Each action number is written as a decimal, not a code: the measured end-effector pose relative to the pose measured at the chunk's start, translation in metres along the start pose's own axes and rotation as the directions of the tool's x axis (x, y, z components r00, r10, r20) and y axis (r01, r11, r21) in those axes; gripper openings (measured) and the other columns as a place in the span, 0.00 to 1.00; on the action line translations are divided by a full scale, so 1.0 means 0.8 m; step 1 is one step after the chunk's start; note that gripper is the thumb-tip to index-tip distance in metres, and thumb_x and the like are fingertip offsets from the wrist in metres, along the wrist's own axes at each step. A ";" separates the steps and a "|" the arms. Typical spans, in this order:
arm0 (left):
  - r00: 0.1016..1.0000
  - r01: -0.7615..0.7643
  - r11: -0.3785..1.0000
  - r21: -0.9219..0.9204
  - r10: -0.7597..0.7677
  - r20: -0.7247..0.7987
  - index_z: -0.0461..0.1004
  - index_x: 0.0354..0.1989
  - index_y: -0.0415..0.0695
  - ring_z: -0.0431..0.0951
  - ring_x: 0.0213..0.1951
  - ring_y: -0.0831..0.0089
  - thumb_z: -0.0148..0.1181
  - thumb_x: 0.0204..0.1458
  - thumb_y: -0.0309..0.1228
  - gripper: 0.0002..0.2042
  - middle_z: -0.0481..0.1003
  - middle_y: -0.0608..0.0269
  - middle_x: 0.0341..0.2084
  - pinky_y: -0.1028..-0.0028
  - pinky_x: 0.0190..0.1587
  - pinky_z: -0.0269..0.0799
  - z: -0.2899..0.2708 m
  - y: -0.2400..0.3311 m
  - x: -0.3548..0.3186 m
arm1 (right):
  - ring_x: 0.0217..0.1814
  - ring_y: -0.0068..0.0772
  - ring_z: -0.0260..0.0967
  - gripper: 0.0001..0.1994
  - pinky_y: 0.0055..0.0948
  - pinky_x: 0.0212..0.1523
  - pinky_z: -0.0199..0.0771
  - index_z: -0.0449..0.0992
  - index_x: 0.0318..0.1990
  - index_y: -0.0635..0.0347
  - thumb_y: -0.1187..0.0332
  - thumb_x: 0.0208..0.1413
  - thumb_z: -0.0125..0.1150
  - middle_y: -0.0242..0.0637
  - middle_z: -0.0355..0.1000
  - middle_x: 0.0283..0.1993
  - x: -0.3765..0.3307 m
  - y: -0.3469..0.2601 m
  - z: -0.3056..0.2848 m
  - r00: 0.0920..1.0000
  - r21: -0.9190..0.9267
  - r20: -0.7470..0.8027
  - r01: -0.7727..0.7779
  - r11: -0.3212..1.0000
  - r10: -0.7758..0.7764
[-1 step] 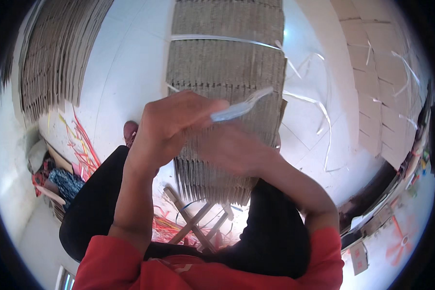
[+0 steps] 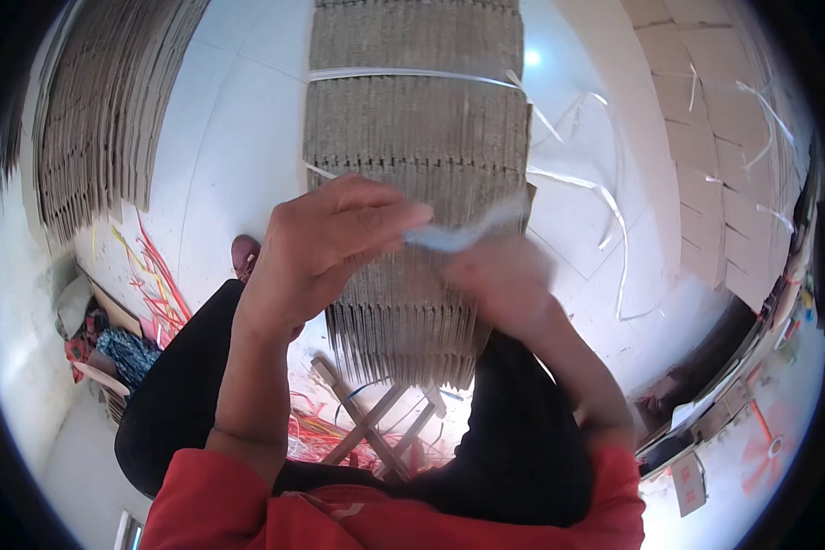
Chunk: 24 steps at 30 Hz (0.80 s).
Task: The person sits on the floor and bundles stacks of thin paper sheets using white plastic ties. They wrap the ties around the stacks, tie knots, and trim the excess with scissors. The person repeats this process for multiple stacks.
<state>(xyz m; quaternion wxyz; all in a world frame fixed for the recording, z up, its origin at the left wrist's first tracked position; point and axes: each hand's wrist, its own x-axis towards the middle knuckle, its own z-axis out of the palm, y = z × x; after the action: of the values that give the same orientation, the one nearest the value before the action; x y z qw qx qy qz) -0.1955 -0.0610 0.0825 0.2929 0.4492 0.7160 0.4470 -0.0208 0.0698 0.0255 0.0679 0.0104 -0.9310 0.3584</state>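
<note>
Left grip (image 2: 335, 240): clamped on one pale strip (image 2: 442, 240)
Right grip (image 2: 504, 273): blurred; I can't tell
Cardboard bundle (image 2: 417, 115): one, below both
Orange fan (image 2: 775, 447): one

Left hand (image 2: 325, 234) arched, fingers (image 2: 399, 220) together, pointing right; the right hand (image 2: 504, 280) was a blur nearby, elbow (image 2: 607, 412) bent!

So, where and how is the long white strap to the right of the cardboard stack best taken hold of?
Probably pinch the white strap across its width, a little past the right edge of the cardboard stack, coming from above and the right: there it looks thin and slack, with nothing lying over it.
</note>
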 end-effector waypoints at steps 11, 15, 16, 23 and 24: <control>0.983 -0.172 0.945 0.278 0.147 0.109 0.77 0.34 0.40 0.77 0.31 0.68 0.60 0.40 0.19 0.10 0.76 0.58 0.29 0.74 0.33 0.73 0.047 0.017 0.037 | 0.14 0.19 0.60 0.17 0.22 0.18 0.62 0.71 0.47 0.71 0.76 0.47 0.60 0.33 0.65 0.18 -0.059 0.091 0.024 0.544 0.772 0.049 -0.553 0.313 0.838; 0.950 -0.298 0.912 0.280 0.256 0.179 0.76 0.32 0.39 0.77 0.30 0.66 0.60 0.41 0.20 0.08 0.76 0.57 0.27 0.73 0.33 0.72 0.075 0.010 0.063 | 0.09 0.15 0.55 0.17 0.19 0.11 0.57 0.72 0.46 0.73 0.76 0.47 0.60 0.29 0.65 0.16 -0.055 0.096 0.030 0.505 0.906 0.140 -0.413 0.096 0.852; 0.936 -0.339 0.903 0.263 0.295 0.192 0.76 0.32 0.38 0.77 0.29 0.66 0.60 0.41 0.20 0.07 0.76 0.57 0.26 0.73 0.32 0.72 0.086 0.006 0.073 | 0.09 0.15 0.56 0.17 0.18 0.11 0.57 0.71 0.47 0.73 0.76 0.48 0.60 0.29 0.65 0.16 -0.054 0.095 0.031 0.512 0.912 0.137 -0.399 0.094 0.848; 0.917 -0.248 0.949 0.193 0.165 0.364 0.74 0.33 0.37 0.76 0.29 0.58 0.58 0.44 0.22 0.07 0.76 0.56 0.29 0.70 0.33 0.70 0.153 -0.059 0.132 | 0.14 0.14 0.58 0.16 0.16 0.13 0.60 0.70 0.47 0.74 0.77 0.49 0.57 0.29 0.66 0.18 -0.063 0.097 0.027 0.571 0.949 0.203 -0.315 -0.016 0.795; 0.905 -0.258 0.947 0.194 0.167 0.391 0.74 0.33 0.37 0.76 0.30 0.57 0.58 0.44 0.22 0.07 0.76 0.55 0.29 0.70 0.34 0.71 0.156 -0.063 0.136 | 0.14 0.14 0.58 0.16 0.16 0.14 0.60 0.70 0.48 0.73 0.76 0.50 0.57 0.28 0.66 0.19 -0.066 0.101 0.027 0.582 0.949 0.214 -0.313 -0.027 0.784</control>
<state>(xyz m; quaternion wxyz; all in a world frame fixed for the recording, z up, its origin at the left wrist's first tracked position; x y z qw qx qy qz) -0.1587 0.0747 -0.0182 0.3147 0.6331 0.6433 0.2939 0.0233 0.1135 -0.0513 0.0788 -0.4074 -0.4023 0.8161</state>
